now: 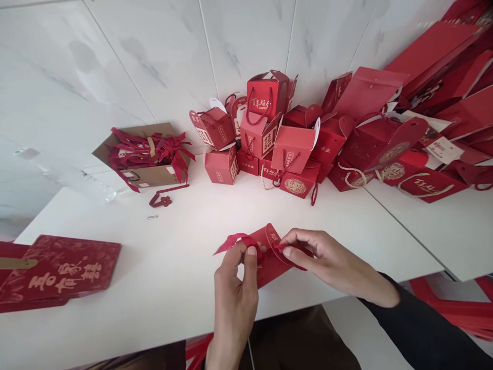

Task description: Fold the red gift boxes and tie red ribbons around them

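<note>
A red box (269,270) lies near the front edge of the white table, between my two hands. A red ribbon (231,240) runs across its top, with a loose end sticking out to the left. My left hand (238,288) pinches the ribbon between thumb and forefinger at the box's left side. On the right, my right hand (321,257) pinches the ribbon's other part over the rounded flap of the box. The ribbon's middle is partly hidden by my fingers.
The white table (162,288) holds an open cardboard box (154,177) of red ribbons at the back left. Flat red bags (77,267) lie at the left. Several small red boxes (295,149) are stacked against the wall, with larger ones (385,139) further right.
</note>
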A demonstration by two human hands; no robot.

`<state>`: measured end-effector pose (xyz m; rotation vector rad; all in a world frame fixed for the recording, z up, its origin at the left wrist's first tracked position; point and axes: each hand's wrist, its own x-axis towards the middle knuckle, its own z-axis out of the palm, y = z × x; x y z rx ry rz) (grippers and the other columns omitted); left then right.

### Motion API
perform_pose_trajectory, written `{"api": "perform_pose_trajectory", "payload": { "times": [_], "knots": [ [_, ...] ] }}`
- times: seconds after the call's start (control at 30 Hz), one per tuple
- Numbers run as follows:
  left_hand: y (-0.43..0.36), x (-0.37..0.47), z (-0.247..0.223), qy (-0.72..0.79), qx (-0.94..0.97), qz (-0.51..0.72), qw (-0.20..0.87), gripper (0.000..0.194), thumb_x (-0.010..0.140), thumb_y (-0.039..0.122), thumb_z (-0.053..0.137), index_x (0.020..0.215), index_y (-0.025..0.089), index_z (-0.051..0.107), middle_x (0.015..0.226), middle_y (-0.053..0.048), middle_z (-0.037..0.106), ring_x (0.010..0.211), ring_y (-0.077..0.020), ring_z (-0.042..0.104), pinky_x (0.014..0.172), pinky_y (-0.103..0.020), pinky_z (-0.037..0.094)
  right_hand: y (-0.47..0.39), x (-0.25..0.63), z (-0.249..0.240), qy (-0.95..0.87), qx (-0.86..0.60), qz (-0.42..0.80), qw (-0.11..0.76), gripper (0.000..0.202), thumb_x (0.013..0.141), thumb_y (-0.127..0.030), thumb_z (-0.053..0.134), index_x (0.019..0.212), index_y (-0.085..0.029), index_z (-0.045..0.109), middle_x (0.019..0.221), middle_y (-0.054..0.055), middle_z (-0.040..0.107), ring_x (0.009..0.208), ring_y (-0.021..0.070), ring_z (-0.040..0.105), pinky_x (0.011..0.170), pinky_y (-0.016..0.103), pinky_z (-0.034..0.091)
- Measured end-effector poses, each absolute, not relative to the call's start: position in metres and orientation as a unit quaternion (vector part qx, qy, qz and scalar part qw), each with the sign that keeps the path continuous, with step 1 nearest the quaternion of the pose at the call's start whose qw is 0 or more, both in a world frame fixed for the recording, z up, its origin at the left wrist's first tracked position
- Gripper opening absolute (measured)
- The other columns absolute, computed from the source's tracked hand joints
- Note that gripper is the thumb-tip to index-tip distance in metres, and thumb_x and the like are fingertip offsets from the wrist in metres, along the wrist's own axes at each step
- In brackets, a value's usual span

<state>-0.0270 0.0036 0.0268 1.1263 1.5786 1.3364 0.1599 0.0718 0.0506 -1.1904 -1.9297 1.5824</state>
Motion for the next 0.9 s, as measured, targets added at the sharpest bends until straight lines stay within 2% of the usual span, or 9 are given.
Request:
{"api": "perform_pose_trajectory", "payload": {
  "times": [0.1, 0.27, 0.37, 0.47, 0.57, 0.63, 0.77, 0.9],
  "knots": [
    [0.005, -0.024, 0.028, 0.602, 0.419, 0.554, 0.393, 0.034, 0.097, 0.050, 0.056, 0.091, 0.022, 0.073, 0.089, -0.006, 0.071, 0.079, -0.0191, 0.063, 0.072, -0.030, 0.052, 0.073, 0.154, 0.057, -0.712, -0.415, 0.541, 0.170, 0.026, 0.103, -0.041, 0.051, 0.098, -0.021, 0.068, 0.086, 0.000, 0.064, 0.073, 0.0152, 0.053, 0.064, 0.028, 0.040],
    [0.007, -0.018, 0.026, 0.576, 0.472, 0.593, 0.305, 0.026, 0.099, 0.040, 0.057, 0.090, 0.024, 0.076, 0.091, -0.005, 0.072, 0.086, -0.0195, 0.066, 0.077, -0.031, 0.053, 0.079, 0.145, 0.069, -0.754, -0.380, 0.516, 0.141, 0.020, 0.101, -0.032, 0.053, 0.092, -0.022, 0.068, 0.081, -0.003, 0.063, 0.068, 0.0132, 0.049, 0.063, 0.026, 0.039],
    [0.013, -0.017, 0.022, 0.571, 0.473, 0.584, 0.331, 0.029, 0.100, 0.040, 0.055, 0.086, 0.023, 0.074, 0.082, -0.004, 0.071, 0.076, -0.0180, 0.065, 0.071, -0.031, 0.053, 0.084, 0.144, 0.076, -0.778, -0.391, 0.476, 0.125, 0.020, 0.099, -0.030, 0.054, 0.086, -0.022, 0.067, 0.073, -0.004, 0.061, 0.064, 0.0129, 0.048, 0.060, 0.026, 0.038],
    [0.016, -0.019, 0.018, 0.578, 0.446, 0.579, 0.362, 0.036, 0.100, 0.046, 0.054, 0.078, 0.021, 0.068, 0.072, -0.002, 0.068, 0.065, -0.0158, 0.061, 0.065, -0.030, 0.050, 0.091, 0.151, 0.081, -0.788, -0.422, 0.437, 0.096, 0.009, 0.093, -0.031, 0.062, 0.094, -0.025, 0.068, 0.067, -0.005, 0.062, 0.059, 0.0136, 0.052, 0.057, 0.026, 0.040],
    [0.015, -0.022, 0.020, 0.557, 0.385, 0.610, 0.411, 0.035, 0.099, 0.050, 0.054, 0.082, 0.022, 0.064, 0.078, -0.002, 0.070, 0.069, -0.0155, 0.062, 0.067, -0.029, 0.050, 0.098, 0.162, 0.085, -0.800, -0.432, 0.407, 0.085, 0.008, 0.091, -0.031, 0.063, 0.093, -0.025, 0.069, 0.069, -0.004, 0.064, 0.058, 0.0141, 0.055, 0.056, 0.026, 0.042],
    [0.013, -0.023, 0.023, 0.526, 0.356, 0.630, 0.447, 0.032, 0.100, 0.050, 0.053, 0.089, 0.023, 0.064, 0.090, -0.004, 0.073, 0.078, -0.0173, 0.066, 0.071, -0.030, 0.052, 0.100, 0.166, 0.086, -0.803, -0.436, 0.395, 0.095, 0.014, 0.093, -0.034, 0.061, 0.087, -0.025, 0.070, 0.070, -0.003, 0.063, 0.058, 0.0139, 0.055, 0.055, 0.027, 0.042],
    [0.009, -0.019, 0.030, 0.524, 0.434, 0.585, 0.441, 0.030, 0.102, 0.047, 0.049, 0.096, 0.024, 0.067, 0.106, -0.007, 0.074, 0.095, -0.0205, 0.068, 0.079, -0.032, 0.053, 0.099, 0.161, 0.084, -0.806, -0.426, 0.396, 0.112, 0.017, 0.096, -0.036, 0.058, 0.089, -0.025, 0.069, 0.077, -0.001, 0.066, 0.065, 0.0153, 0.057, 0.059, 0.028, 0.043],
    [0.011, -0.017, 0.027, 0.592, 0.456, 0.539, 0.389, 0.038, 0.104, 0.049, 0.044, 0.086, 0.021, 0.064, 0.092, -0.006, 0.074, 0.085, -0.0189, 0.067, 0.075, -0.030, 0.051, 0.099, 0.161, 0.085, -0.788, -0.446, 0.409, 0.116, 0.014, 0.096, -0.035, 0.057, 0.097, -0.026, 0.068, 0.075, -0.003, 0.063, 0.064, 0.0153, 0.057, 0.059, 0.028, 0.043]
  ]
}}
